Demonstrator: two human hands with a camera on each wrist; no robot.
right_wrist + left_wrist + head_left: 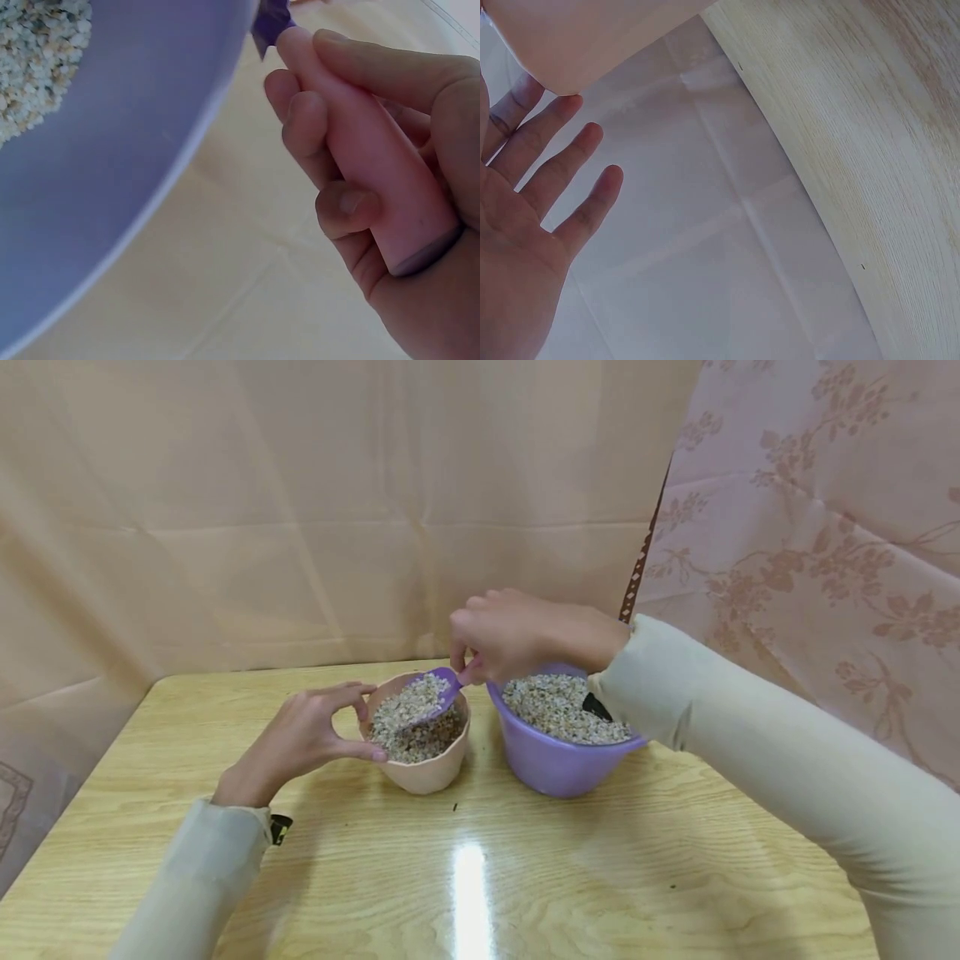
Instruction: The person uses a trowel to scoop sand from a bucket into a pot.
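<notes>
A small trowel with a purple blade [449, 690] and pink handle [375, 161] is in my right hand [521, 631], the fingers wrapped round the handle. Its blade tips down into a peach-coloured pot [426, 777], with pale grit [412, 700] on and around it; darker, browner grit shows in the pot's near part. My left hand [303, 739] holds the pot's left side, thumb at the near rim and index finger at the far rim. In the left wrist view, the other fingers [562, 169] spread away from its wall.
A purple basin [551, 768] of pale grit [555, 706] stands right of the pot, under my right forearm. A dark object [596, 707] shows by the right cuff. Dark specks lie on the wooden table [375, 877]. Beige curtains [337, 510] hang behind.
</notes>
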